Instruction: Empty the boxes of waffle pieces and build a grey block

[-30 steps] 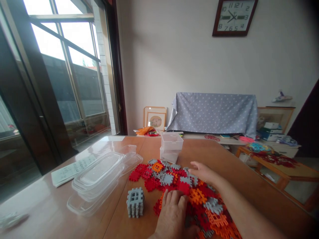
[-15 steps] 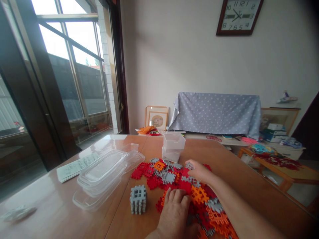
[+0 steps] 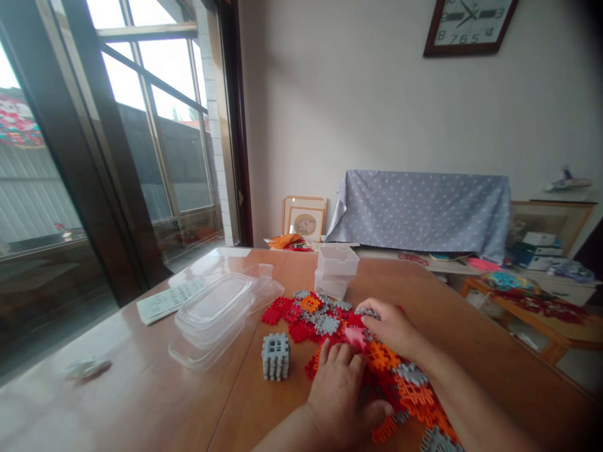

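Observation:
My right hand [image 3: 391, 328] sits over the far side of a heap of red, orange and grey plastic waffle blocks [image 3: 301, 317]. Its fingers curl over a grey waffle block [image 3: 366, 312], and a tilted red block [image 3: 354, 337] shows under the thumb. My left hand [image 3: 342, 395] lies on the near part of the heap with its fingers apart, holding nothing I can see. Left of that hand stands a small grey cube [image 3: 276, 356] built from waffle blocks, apart from both hands.
Transparent plastic lids and trays [image 3: 214, 307] lie stacked left of the heap, and a pair of transparent boxes [image 3: 337, 270] stands behind it. Papers [image 3: 169, 301] and a crumpled white scrap [image 3: 86, 368] lie on the wooden table [image 3: 141, 402]. Its far edge meets a wall.
The whole scene has slid right and lower in view as my head turned. My right hand has closed further over the blocks, and a red block now tilts up beside its thumb.

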`<move>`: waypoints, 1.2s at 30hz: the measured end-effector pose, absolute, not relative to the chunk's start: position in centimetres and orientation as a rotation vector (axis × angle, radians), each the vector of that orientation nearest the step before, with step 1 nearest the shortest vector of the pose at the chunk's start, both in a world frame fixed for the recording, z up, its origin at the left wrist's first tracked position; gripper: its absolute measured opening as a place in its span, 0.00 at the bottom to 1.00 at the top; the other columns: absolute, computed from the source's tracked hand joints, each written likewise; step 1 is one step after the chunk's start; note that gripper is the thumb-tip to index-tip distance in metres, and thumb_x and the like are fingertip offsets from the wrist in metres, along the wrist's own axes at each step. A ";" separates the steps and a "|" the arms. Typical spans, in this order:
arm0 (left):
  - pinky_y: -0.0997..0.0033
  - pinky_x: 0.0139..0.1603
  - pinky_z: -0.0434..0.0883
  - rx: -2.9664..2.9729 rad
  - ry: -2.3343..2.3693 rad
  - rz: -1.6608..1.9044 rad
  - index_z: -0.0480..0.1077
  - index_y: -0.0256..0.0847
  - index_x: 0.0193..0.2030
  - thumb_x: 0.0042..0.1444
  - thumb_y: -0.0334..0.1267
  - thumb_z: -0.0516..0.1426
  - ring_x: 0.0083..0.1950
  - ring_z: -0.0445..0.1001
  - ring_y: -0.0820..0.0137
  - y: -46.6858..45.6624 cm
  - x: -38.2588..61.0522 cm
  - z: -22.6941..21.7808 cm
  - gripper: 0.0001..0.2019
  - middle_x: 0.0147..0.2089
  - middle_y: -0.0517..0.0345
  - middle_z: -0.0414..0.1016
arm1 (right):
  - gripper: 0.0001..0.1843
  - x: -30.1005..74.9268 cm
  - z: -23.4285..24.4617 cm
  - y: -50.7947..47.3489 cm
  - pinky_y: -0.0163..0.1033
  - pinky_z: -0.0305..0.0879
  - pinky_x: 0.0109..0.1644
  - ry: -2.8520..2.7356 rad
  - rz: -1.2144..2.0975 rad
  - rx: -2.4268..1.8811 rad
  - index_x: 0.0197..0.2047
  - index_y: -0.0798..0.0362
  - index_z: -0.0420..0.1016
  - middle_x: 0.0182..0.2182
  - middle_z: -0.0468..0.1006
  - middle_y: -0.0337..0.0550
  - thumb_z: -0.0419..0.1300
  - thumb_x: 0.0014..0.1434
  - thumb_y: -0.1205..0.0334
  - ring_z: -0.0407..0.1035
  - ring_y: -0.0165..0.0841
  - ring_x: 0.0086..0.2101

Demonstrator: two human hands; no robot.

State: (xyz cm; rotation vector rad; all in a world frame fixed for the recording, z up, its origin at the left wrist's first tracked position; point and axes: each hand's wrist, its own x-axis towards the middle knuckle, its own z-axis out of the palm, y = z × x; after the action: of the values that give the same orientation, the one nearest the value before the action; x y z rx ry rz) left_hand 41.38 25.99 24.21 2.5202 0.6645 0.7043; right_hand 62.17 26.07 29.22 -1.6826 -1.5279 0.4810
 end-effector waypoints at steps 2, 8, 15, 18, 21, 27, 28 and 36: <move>0.37 0.73 0.47 2.520 0.659 0.713 0.73 0.48 0.54 0.53 0.64 0.61 0.59 0.68 0.51 25.9 41.2 24.5 0.28 0.55 0.51 0.72 | 0.13 61.6 29.1 25.2 0.44 0.68 0.52 -1.553 0.466 -1.677 0.43 0.49 0.79 0.39 0.84 0.41 0.56 0.61 0.58 0.75 0.40 0.43; 0.41 0.65 0.59 2.492 0.656 0.802 0.72 0.46 0.48 0.53 0.59 0.64 0.55 0.68 0.52 25.6 41.1 25.2 0.23 0.53 0.50 0.73 | 0.14 60.5 27.8 22.5 0.48 0.62 0.63 -1.524 0.286 -1.602 0.45 0.46 0.81 0.51 0.80 0.44 0.55 0.62 0.58 0.71 0.42 0.55; 0.63 0.46 0.67 1.779 0.715 1.039 0.66 0.43 0.42 0.67 0.48 0.53 0.42 0.68 0.65 25.8 41.1 26.7 0.10 0.40 0.56 0.71 | 0.14 59.2 27.0 20.3 0.47 0.60 0.67 -1.428 0.250 -1.428 0.47 0.42 0.83 0.63 0.70 0.44 0.56 0.65 0.58 0.65 0.41 0.62; 0.67 0.45 0.67 1.392 0.598 1.027 0.66 0.42 0.43 0.66 0.51 0.55 0.40 0.69 0.68 26.1 41.4 27.1 0.14 0.39 0.58 0.70 | 0.14 58.8 26.9 20.1 0.46 0.62 0.66 -1.492 0.321 -1.364 0.46 0.43 0.84 0.63 0.70 0.44 0.56 0.65 0.60 0.66 0.40 0.62; 0.71 0.41 0.66 1.142 0.511 0.931 0.66 0.41 0.46 0.59 0.49 0.62 0.35 0.70 0.71 26.2 41.6 27.2 0.16 0.36 0.61 0.71 | 0.17 58.6 26.8 20.1 0.47 0.63 0.66 -1.551 0.366 -1.334 0.49 0.41 0.83 0.64 0.70 0.43 0.54 0.66 0.62 0.66 0.40 0.62; 0.72 0.38 0.67 0.970 0.487 0.987 0.69 0.40 0.45 0.47 0.46 0.71 0.33 0.71 0.73 26.0 41.7 27.2 0.23 0.33 0.61 0.73 | 0.25 59.0 27.1 20.1 0.51 0.63 0.66 -1.381 0.450 -1.386 0.65 0.42 0.70 0.63 0.72 0.46 0.54 0.65 0.61 0.68 0.41 0.60; 0.72 0.38 0.67 0.961 0.499 0.998 0.69 0.40 0.45 0.46 0.47 0.72 0.33 0.71 0.72 26.0 41.7 27.2 0.24 0.33 0.61 0.73 | 0.26 59.2 27.2 20.0 0.51 0.65 0.65 -1.354 0.503 -1.389 0.66 0.44 0.69 0.62 0.73 0.47 0.54 0.66 0.60 0.69 0.41 0.59; 0.72 0.41 0.67 0.970 0.489 1.026 0.69 0.41 0.46 0.48 0.46 0.71 0.36 0.72 0.72 26.0 41.4 27.5 0.23 0.34 0.61 0.73 | 0.33 58.7 28.2 19.0 0.47 0.71 0.56 -1.488 0.542 -1.494 0.68 0.45 0.64 0.57 0.75 0.47 0.63 0.59 0.59 0.71 0.42 0.55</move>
State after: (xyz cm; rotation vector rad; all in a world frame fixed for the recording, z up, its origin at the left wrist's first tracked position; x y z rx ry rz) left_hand 41.35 25.99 27.49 0.9703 0.4890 1.0259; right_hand 58.69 19.00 28.15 -1.4940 -1.4882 0.5423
